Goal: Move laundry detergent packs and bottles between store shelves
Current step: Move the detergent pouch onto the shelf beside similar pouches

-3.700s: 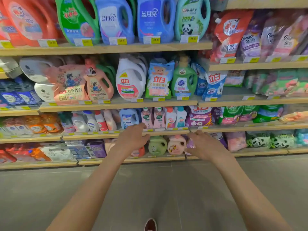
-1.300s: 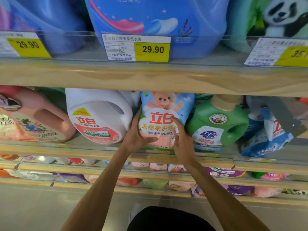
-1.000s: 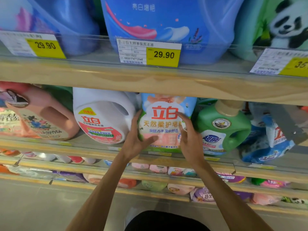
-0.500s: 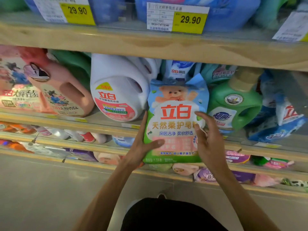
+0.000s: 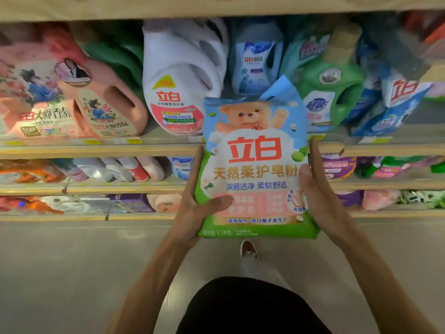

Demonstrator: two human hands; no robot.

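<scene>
pulled clear of the shelf [image 5: 101,150] since a second ago: teddy-bear detergent pack [image 5: 255,165], formerly wedged between white jug [image 5: 183,88] and green bottle [image 5: 334,92], now held out in front at frame centre, lower edge down over the floor. left hand [image 5: 199,208] and right hand [image 5: 317,196] shifted down its sides. exposed in the vacated slot: blue bottle [image 5: 255,66].
</scene>
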